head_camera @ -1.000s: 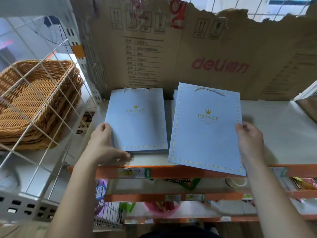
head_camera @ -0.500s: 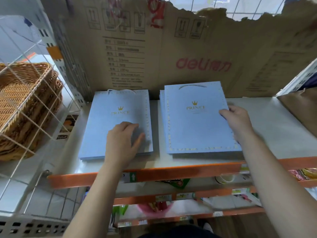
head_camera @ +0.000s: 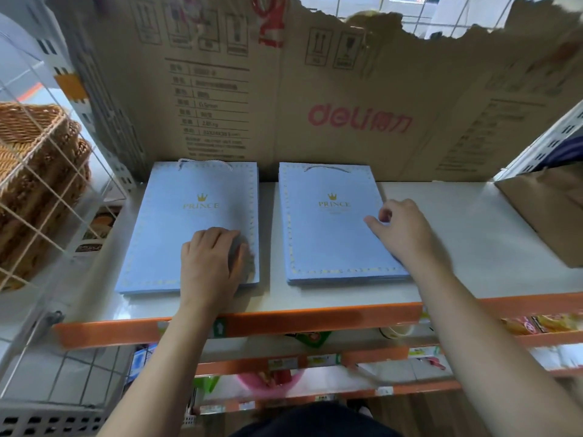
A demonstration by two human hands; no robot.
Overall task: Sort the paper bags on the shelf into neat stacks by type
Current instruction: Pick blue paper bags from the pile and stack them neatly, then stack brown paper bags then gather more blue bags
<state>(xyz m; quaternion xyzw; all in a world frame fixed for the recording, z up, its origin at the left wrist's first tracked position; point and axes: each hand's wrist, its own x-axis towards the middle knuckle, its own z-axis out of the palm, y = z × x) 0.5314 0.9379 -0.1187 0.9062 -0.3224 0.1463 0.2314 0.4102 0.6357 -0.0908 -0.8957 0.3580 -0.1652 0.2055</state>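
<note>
Your left hand (head_camera: 211, 263) lies flat on the left stack (head_camera: 189, 216) of blue bags, fingers spread and pressing near its front right corner. By the look of it, that weight is there to keep the pile from sliding while you square it. Your right hand (head_camera: 403, 231) sits well apart from it, on the right edge of the right stack (head_camera: 325, 241). Its thumb points across the top bag and its fingers are loosely bent. Whether they pinch that edge or only nudge it, you cannot tell from here.

Both stacks lie flat on the shelf (head_camera: 473, 247), side by side with a narrow gap between them. Their handle ends are pushed back against the cardboard (head_camera: 347, 89), which probably serves as a stop to line them up. Both carry the same crown print, though the right one looks slightly narrower, so this may be a sort by size.

A brown bag (head_camera: 549, 212) lies at the far right, apart from the blue ones and not yet stacked; it is likely the next thing to deal with. Baskets (head_camera: 31, 159) sit to the left behind a wire grid.
</note>
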